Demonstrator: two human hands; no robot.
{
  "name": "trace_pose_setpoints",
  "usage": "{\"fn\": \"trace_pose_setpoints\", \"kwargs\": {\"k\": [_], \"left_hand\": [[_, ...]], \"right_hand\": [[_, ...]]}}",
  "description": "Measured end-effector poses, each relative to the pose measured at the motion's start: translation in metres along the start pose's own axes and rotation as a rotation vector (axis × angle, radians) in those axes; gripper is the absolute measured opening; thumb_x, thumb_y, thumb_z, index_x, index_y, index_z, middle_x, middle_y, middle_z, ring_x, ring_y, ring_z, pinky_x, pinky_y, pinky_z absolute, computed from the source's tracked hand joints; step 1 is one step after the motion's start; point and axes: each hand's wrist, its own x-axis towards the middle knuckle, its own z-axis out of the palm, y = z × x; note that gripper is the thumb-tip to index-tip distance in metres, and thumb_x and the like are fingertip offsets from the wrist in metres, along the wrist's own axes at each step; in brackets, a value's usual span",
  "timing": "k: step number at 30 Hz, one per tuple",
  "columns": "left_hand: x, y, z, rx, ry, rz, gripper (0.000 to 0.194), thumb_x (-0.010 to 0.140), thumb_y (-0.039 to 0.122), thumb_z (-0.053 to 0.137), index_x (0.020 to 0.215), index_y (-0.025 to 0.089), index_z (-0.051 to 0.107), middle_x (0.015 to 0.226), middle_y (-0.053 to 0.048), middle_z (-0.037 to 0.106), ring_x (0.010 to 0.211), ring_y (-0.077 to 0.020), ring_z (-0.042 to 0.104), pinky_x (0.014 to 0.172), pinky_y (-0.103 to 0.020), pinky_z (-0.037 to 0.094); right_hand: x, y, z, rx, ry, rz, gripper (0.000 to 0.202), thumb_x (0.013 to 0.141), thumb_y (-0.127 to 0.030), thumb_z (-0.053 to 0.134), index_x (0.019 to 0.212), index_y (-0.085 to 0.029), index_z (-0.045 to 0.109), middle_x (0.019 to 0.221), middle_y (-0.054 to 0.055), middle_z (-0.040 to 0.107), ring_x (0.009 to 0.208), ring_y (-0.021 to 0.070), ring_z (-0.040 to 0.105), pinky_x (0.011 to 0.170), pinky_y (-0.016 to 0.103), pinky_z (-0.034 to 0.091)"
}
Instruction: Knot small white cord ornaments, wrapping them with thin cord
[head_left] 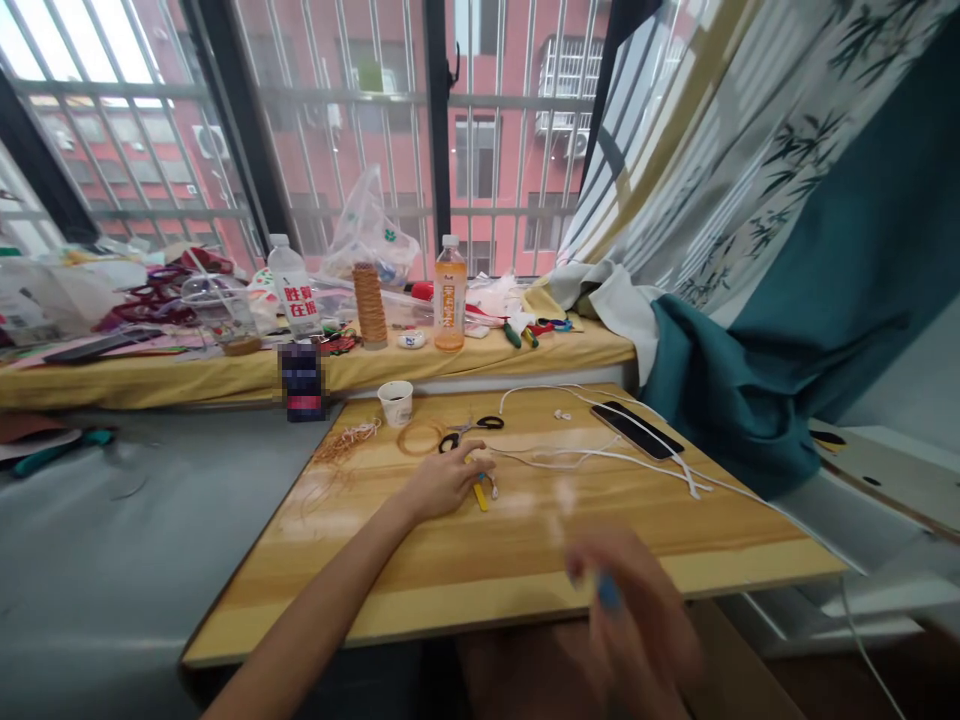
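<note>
My left hand point(447, 480) rests on the wooden table, its fingers bent down over a knotted piece of white cord point(493, 488). Beneath those fingers a narrow yellow strip point(481, 496) sticks out towards me, and thin cord strands run off to the right. Just beyond the fingertips lie black-handled scissors point(490, 423). My right hand point(637, 610) is raised over the table's front edge, smeared by motion. A blue patch shows at its thumb; whether the fingers grip anything cannot be made out.
On the wooden table point(360, 590) are a paper cup point(396, 405), coiled brown thread point(420, 437), tangled thread point(341, 447), a phone point(637, 430) and long white cords point(600, 453). Bottles, a thread spool point(369, 305) and pliers point(512, 334) crowd the sill behind.
</note>
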Motion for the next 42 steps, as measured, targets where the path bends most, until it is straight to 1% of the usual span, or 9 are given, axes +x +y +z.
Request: {"fn": "trace_pose_setpoints", "kwargs": {"k": [3,6,8,14,20,27,33,37,42], "left_hand": [[0.002,-0.002,0.004,-0.008,-0.054,0.023,0.037,0.083,0.016,0.032,0.114,0.028,0.048,0.116,-0.003,0.051,0.088,-0.0159,0.056,0.073,-0.027,0.044],[0.003,-0.003,0.005,-0.022,-0.058,-0.008,0.036,0.082,0.014,0.033,0.113,0.025,0.048,0.108,-0.003,0.055,0.084,-0.0144,0.056,0.071,-0.024,0.043],[0.004,-0.004,0.007,-0.035,-0.049,-0.032,0.032,0.083,0.018,0.033,0.109,0.025,0.051,0.103,-0.004,0.056,0.082,-0.0139,0.057,0.070,-0.024,0.043],[0.010,-0.009,0.012,-0.207,0.037,-0.107,0.027,0.084,0.025,0.033,0.088,0.019,0.059,0.093,-0.004,0.057,0.080,-0.0130,0.056,0.072,-0.024,0.043],[0.011,-0.022,0.013,-0.298,0.274,-0.422,0.024,0.084,0.024,0.033,0.091,0.017,0.054,0.079,-0.004,0.061,0.074,-0.0150,0.056,0.066,-0.026,0.041],[0.014,-0.042,0.013,-0.391,0.406,-0.626,0.025,0.084,0.026,0.032,0.093,0.015,0.052,0.077,-0.003,0.060,0.072,-0.0137,0.055,0.066,-0.025,0.042],[0.007,-0.057,0.012,-0.006,0.294,-0.641,0.028,0.084,0.031,0.033,0.094,0.015,0.054,0.094,-0.009,0.055,0.081,-0.0176,0.054,0.068,-0.028,0.039],[0.005,-0.059,0.013,0.015,0.191,-0.640,0.028,0.082,0.035,0.038,0.090,0.017,0.058,0.086,-0.007,0.057,0.080,-0.0174,0.054,0.066,-0.025,0.038],[0.006,-0.059,0.015,-0.090,0.281,-0.541,0.029,0.082,0.032,0.038,0.099,0.019,0.058,0.092,-0.006,0.058,0.083,-0.0175,0.053,0.071,-0.026,0.039]], "right_hand": [[0.034,0.018,0.030,-0.103,-0.275,-0.151,0.021,0.080,-0.023,0.049,0.099,-0.024,0.056,0.104,0.005,0.057,0.093,0.0161,0.053,0.077,0.029,0.044],[0.072,0.036,0.064,-0.343,-0.602,-0.308,0.029,0.077,-0.008,0.043,0.101,-0.015,0.058,0.102,0.010,0.059,0.097,0.0177,0.051,0.083,0.028,0.039],[0.088,0.046,0.081,-0.384,-0.628,-0.307,0.026,0.077,-0.008,0.044,0.097,-0.013,0.060,0.099,0.011,0.060,0.095,0.0179,0.052,0.081,0.027,0.038],[0.092,0.065,0.097,-0.453,-0.630,-0.297,0.022,0.079,-0.016,0.044,0.093,-0.012,0.061,0.097,0.011,0.057,0.092,0.0154,0.050,0.082,0.025,0.034],[0.085,0.064,0.104,-0.507,-0.653,-0.340,0.030,0.082,-0.033,0.041,0.090,-0.012,0.062,0.091,0.012,0.058,0.084,0.0165,0.052,0.075,0.025,0.036],[0.086,0.067,0.106,-0.564,-0.653,-0.395,0.025,0.079,-0.018,0.041,0.093,-0.014,0.062,0.090,0.011,0.059,0.084,0.0169,0.053,0.072,0.024,0.035],[0.085,0.068,0.102,-0.623,-0.627,-0.466,0.023,0.075,-0.020,0.045,0.088,-0.012,0.061,0.090,0.013,0.060,0.083,0.0209,0.054,0.072,0.028,0.035],[0.082,0.068,0.106,-0.643,-0.564,-0.496,0.023,0.076,-0.017,0.042,0.090,-0.009,0.058,0.089,0.014,0.060,0.084,0.0226,0.053,0.076,0.032,0.033],[0.085,0.065,0.107,-0.638,-0.442,-0.501,0.028,0.080,-0.012,0.035,0.102,-0.007,0.052,0.094,0.015,0.057,0.090,0.0234,0.049,0.080,0.033,0.031]]}}
